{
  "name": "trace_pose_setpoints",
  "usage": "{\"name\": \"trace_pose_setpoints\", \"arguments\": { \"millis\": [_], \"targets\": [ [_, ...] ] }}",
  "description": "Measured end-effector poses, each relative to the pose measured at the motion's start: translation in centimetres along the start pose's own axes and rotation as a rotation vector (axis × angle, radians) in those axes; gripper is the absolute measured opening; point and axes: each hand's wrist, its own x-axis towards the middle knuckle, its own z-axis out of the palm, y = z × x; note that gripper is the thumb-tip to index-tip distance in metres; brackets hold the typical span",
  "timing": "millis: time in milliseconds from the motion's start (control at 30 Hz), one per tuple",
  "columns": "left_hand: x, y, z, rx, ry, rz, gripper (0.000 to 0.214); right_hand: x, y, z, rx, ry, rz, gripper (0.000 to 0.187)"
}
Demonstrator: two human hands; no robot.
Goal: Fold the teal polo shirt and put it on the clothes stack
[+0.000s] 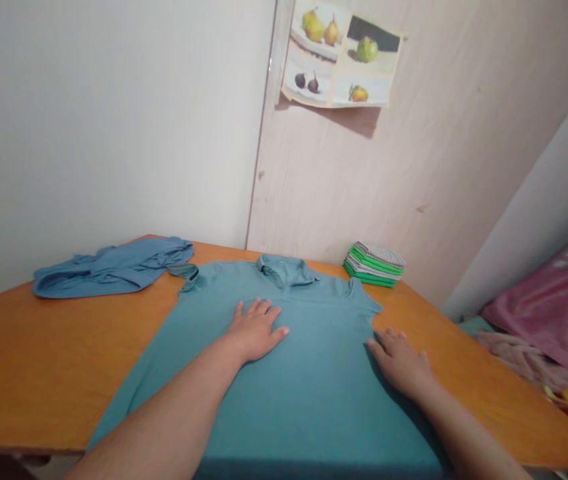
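A teal collared shirt point(284, 393) lies spread flat on the orange wooden table point(39, 360), its collar toward the wall and its lower part reaching the table's near edge. My left hand point(255, 330) rests palm down on the shirt's chest, fingers spread. Over the shirt's right side edge is my right hand point(400, 363), fingers stretched out and apart. It holds nothing; whether its palm presses on the cloth or hovers, I cannot tell. The shirt's left sleeve end is bunched, while the right sleeve lies flatter.
A crumpled blue garment point(114, 267) lies at the table's back left. Folded green and grey striped cloths point(375, 263) are stacked at the back right. A sheet of fruit pictures point(341, 57) hangs on the wooden panel. Pink fabric point(554, 320) lies beyond the table's right edge.
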Motion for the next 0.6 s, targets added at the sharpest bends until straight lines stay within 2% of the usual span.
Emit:
{"name": "trace_pose_setpoints", "arguments": {
  "millis": [67, 133, 233, 300, 367, 433, 533, 600],
  "targets": [
    [0.0, 0.0, 0.1, 0.004, 0.002, -0.002, 0.074, -0.2, -2.6, -0.2, 0.176, -0.048, -0.091, 0.066],
    [0.0, 0.0, 0.1, 0.006, 0.007, 0.000, 0.074, -1.0, -6.1, -0.2, 0.292, -0.064, -0.253, 0.069],
    [-0.2, 0.1, 0.0, 0.007, 0.013, 0.002, 0.073, -2.5, -10.4, 0.0, 0.289, -0.136, -0.456, 0.074],
    [-0.3, 0.2, -0.1, 0.006, 0.013, -0.001, 0.072, -3.0, -11.5, 0.4, 0.222, -0.197, -0.508, 0.077],
    [-0.4, 0.2, -0.2, 0.002, 0.012, 0.003, 0.073, -2.6, -10.7, 0.9, 0.140, -0.217, -0.496, 0.079],
    [-0.4, 0.3, -0.2, -0.006, 0.010, 0.007, 0.073, -1.2, -8.6, 1.2, 0.071, -0.191, -0.435, 0.079],
    [-0.4, 0.4, -0.3, -0.017, 0.000, 0.003, 0.073, 1.8, -5.0, 1.2, -0.029, -0.101, -0.255, 0.072],
    [-0.4, 0.5, -0.4, -0.023, -0.011, -0.004, 0.073, 3.5, -3.9, 0.9, -0.073, -0.064, -0.106, 0.069]
  ]
}}
